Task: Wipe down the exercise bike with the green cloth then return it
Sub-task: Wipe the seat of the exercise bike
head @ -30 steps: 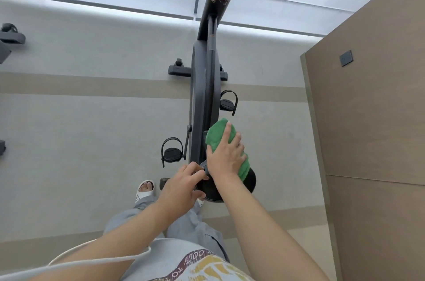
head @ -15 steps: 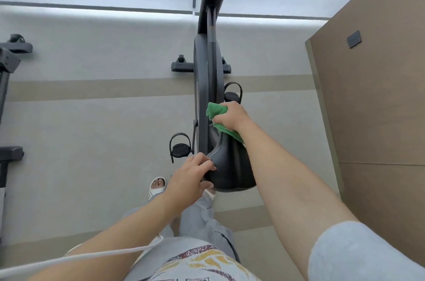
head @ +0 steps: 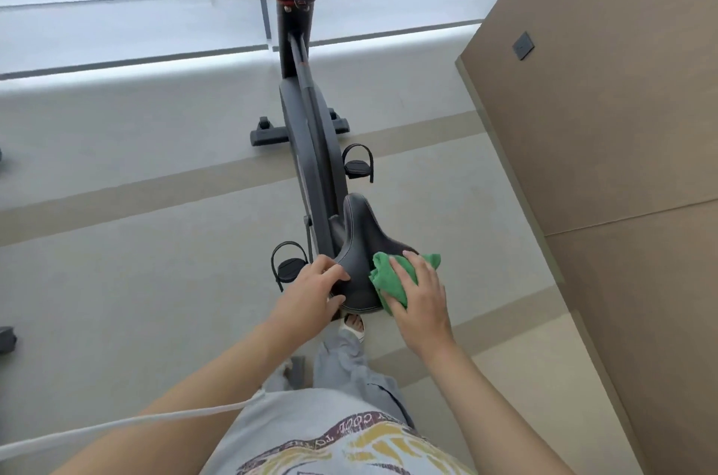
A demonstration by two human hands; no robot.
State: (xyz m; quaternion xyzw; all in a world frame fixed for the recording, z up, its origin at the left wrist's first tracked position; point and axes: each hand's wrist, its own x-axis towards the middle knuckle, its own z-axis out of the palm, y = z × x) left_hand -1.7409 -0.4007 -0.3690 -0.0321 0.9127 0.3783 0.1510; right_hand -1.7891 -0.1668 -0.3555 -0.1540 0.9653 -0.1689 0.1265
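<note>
My right hand (head: pixel 421 297) lies flat, fingers straight, pressing the crumpled, nubbly green cloth (head: pixel 392 282) onto the wide rear of the smooth black stitched saddle (head: pixel 359 241); half a second ago it bunched the cloth at the nose. My left hand (head: pixel 311 290) grips the saddle's left edge. The exercise bike (head: pixel 311 148) runs lengthwise away from my fingertips, nose forward.

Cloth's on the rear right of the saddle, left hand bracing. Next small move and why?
Probably sweep the green cloth leftward across the saddle rear. The right hand presses it flat on the right rear only; the left hand grips the left edge, steadying the seat; the middle shows bare.
</note>
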